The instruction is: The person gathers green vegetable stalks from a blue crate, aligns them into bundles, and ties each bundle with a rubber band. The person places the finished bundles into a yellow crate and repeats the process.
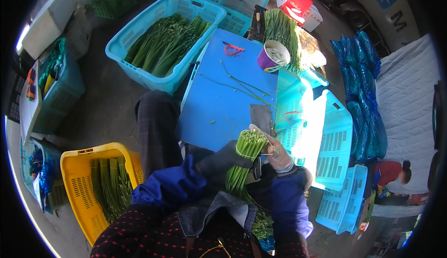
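A bundle of green flowering chive stems (247, 153) stands with its cut ends up in front of my body. My left hand (223, 162), in a dark glove, grips the bundle from its left side. A pale rubber band circles the stems near the cut ends. My right hand (277, 153), in a thin clear glove, pulls a stretched part of the band out to the right of the bundle. A metal cleaver blade (261, 116) lies at the near right of the blue board (209, 107), just beyond my right hand. Several loose stems (244, 86) lie on the board.
A purple tub of pale bands (272, 57) stands at the board's far right, near a red-handled tool (233, 49). A large turquoise crate (120, 53) and a yellow crate (82, 153) hold stems. More turquoise crates (333, 142) stand at right. A person (389, 176) bends at far right.
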The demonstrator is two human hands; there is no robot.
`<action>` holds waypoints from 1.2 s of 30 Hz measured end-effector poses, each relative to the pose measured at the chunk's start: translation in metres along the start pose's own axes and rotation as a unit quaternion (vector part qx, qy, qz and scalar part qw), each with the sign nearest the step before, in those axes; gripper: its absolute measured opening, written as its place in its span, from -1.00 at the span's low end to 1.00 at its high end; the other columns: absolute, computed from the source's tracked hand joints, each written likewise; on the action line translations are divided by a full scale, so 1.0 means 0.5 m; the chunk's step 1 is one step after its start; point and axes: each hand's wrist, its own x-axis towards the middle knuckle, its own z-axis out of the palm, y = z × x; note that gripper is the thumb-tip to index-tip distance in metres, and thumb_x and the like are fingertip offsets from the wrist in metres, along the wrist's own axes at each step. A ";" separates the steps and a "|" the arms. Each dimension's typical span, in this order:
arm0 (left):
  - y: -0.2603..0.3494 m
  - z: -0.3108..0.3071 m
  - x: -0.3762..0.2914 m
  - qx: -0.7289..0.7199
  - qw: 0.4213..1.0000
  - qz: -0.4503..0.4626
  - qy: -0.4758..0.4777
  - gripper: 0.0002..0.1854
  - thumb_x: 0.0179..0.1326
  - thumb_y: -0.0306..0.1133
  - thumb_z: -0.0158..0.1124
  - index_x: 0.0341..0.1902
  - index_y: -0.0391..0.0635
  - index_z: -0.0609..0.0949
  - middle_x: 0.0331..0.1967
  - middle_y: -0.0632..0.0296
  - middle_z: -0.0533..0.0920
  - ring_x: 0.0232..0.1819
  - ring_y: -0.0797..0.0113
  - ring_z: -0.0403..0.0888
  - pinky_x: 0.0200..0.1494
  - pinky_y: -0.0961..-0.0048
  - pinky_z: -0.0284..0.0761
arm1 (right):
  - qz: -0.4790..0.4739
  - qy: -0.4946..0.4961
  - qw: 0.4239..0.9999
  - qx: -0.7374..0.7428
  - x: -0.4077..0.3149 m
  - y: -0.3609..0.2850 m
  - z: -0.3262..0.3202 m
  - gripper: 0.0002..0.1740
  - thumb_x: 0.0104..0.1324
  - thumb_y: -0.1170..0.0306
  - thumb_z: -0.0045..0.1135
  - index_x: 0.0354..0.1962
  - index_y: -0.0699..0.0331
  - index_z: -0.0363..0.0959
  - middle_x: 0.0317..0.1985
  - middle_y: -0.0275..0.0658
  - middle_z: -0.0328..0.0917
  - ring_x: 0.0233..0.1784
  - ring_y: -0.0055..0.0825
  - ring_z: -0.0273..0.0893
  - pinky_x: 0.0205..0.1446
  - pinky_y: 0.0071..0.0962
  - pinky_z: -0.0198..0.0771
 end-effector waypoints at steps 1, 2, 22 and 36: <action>-0.009 -0.008 0.003 0.042 0.999 0.000 -0.015 -0.35 0.13 -0.35 0.48 0.29 -0.22 0.46 0.10 0.20 0.61 0.14 0.38 0.56 0.21 0.34 0.49 | 0.007 -0.027 0.990 -0.139 -0.003 -0.049 -0.022 0.30 0.06 -0.36 0.28 0.50 0.28 -0.04 0.45 -0.05 0.23 0.59 -0.18 -0.02 0.59 -0.04 -0.07; -0.008 -0.006 0.011 0.067 0.997 0.000 -0.026 -0.35 0.13 -0.33 0.49 0.29 -0.22 0.46 0.10 0.19 0.61 0.13 0.38 0.56 0.21 0.33 0.49 | 0.016 -0.055 0.958 -0.280 -0.005 -0.101 -0.045 0.30 0.04 -0.37 0.28 0.51 0.22 -0.04 0.46 0.01 0.19 0.62 -0.10 -0.12 0.59 0.06 -0.12; 0.023 0.004 -0.006 -0.145 0.986 -0.055 0.056 -0.35 0.40 0.15 0.11 0.30 -0.13 0.44 0.03 0.18 0.60 0.00 0.33 0.61 0.05 0.29 0.59 | -0.182 0.206 0.881 -0.384 0.014 -0.191 0.111 -0.14 0.11 0.18 0.54 0.29 0.27 0.34 0.14 -0.06 0.57 0.30 -0.26 0.49 0.49 -0.24 0.21; 0.055 0.020 0.034 -0.317 0.943 0.014 0.098 -0.63 0.39 -0.14 0.26 0.02 -0.21 0.58 -0.16 0.12 0.70 -0.17 0.30 0.72 -0.07 0.35 0.65 | 0.023 0.235 0.971 0.028 -0.038 0.130 0.178 -0.50 0.07 0.61 0.43 -0.02 0.38 0.44 -0.18 -0.18 0.66 -0.13 -0.45 0.65 0.00 -0.41 0.57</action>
